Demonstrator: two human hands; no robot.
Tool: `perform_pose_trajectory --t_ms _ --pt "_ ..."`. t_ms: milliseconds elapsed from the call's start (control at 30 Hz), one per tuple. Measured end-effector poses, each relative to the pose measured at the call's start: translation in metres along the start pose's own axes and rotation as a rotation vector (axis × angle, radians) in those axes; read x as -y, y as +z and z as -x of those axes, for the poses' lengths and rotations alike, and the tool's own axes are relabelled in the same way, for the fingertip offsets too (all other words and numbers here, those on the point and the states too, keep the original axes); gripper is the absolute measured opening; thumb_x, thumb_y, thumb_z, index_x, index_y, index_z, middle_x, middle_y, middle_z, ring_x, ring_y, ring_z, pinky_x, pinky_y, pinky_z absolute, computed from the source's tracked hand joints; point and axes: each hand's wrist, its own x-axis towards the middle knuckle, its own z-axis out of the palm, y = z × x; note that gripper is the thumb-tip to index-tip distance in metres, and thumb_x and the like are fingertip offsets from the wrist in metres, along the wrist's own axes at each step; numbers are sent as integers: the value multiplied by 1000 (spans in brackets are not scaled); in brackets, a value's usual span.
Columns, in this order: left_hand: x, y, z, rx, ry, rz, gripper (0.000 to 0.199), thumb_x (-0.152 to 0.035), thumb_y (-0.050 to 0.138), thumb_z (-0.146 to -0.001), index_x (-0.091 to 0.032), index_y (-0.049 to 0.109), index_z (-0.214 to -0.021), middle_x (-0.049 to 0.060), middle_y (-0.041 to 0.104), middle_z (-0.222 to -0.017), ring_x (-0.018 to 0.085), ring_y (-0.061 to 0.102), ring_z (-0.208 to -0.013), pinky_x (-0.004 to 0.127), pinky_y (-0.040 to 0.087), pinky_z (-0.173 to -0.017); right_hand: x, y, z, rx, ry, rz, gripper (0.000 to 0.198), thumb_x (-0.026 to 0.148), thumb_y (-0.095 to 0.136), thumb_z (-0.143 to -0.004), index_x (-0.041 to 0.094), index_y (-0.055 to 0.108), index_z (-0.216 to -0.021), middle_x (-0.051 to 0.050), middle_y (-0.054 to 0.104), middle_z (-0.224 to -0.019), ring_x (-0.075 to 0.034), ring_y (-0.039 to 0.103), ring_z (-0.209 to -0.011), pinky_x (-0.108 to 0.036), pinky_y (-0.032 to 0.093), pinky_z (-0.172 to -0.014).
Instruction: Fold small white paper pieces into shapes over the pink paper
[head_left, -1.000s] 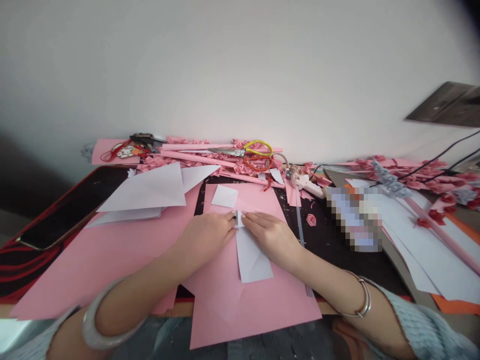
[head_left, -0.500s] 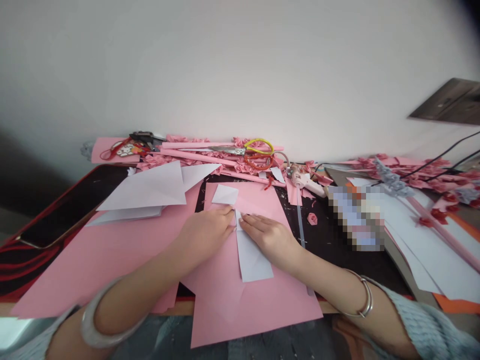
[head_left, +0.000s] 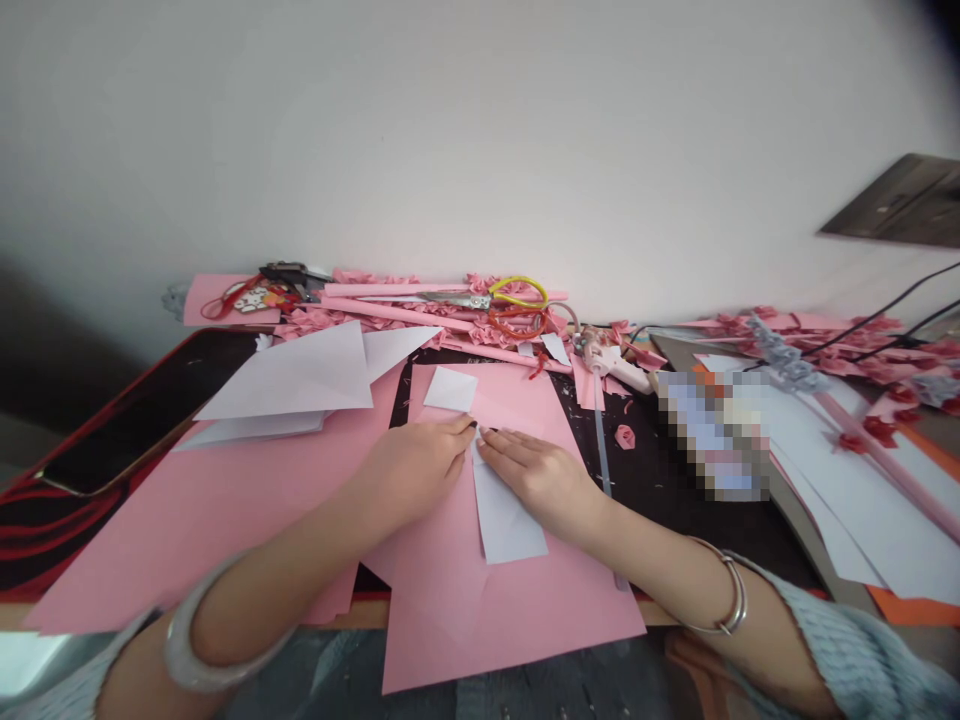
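On pink sheet (head_left: pixel 517 600): two hands, left hand (head_left: pixel 412 470) and right hand (head_left: pixel 536 475), one white strip (head_left: pixel 506 520).

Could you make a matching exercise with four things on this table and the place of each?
Things:
1. white strip
2. scissors
3. phone
4. white square

Places:
a. far left, on the red and black mat
b. under both hands' fingertips, on the pink sheet
c. at the back, by the wall
d. on the pink sheet, just beyond the hands

Pairs: 1-b, 2-c, 3-a, 4-d

The single head-worn camera looked forward and down, close over the cluttered desk (head_left: pixel 675 480), facing the wall (head_left: pixel 480 130).
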Motion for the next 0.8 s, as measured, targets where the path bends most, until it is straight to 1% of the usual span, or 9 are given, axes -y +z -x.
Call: perform_pose_trajectory --t_ms 100,267,400,533,633,800 --pt "-1 -1 0 16 -8 -19 37 -21 34 -89 -19 55 -119 5 58 -124 24 62 -97 34 49 -77 0 0 0 6 -6 18 31 8 42 -88 6 60 -113 -15 60 -118 -22 59 -108 -33 49 -95" --pt "-3 -3 0 30 -20 -31 36 -22 35 -89 -19 56 -118 5 58 -124 23 62 -97 33 48 -79 1 1 1 -1 -16 8 31 7 42 -88 4 59 -113 -16 60 -119 -22 59 -108 -34 48 -96" --pt "-4 -9 1 51 -22 -29 32 -20 37 -88 -18 60 -109 7 60 -119 23 62 -97 34 47 -82 1 1 1 -18 -7 5 31 7 43 -87 4 60 -113 -15 60 -118 -22 59 -107 -33 48 -96" --pt "-4 -13 4 89 -17 -42 31 -20 35 -89 -18 64 -101 7 64 -112 23 62 -96 36 47 -82 1 0 0 -24 -12 2 30 8 43 -88 4 61 -111 -16 61 -117 -22 60 -106 -33 50 -94" --pt "-3 -11 4 103 -11 -45 32 -21 36 -89 -18 63 -105 7 63 -114 23 62 -95 35 48 -81 1 -1 0 -31 -12 -4 30 8 43 -87 4 61 -111 -16 61 -116 -22 60 -106 -33 50 -94" --pt "-2 -9 5 65 -17 -47 35 -21 33 -91 -17 57 -116 5 60 -121 22 62 -97 34 48 -81 2 0 0 -24 -2 -7 30 8 42 -88 4 60 -112 -16 61 -118 -22 59 -107 -34 50 -94"
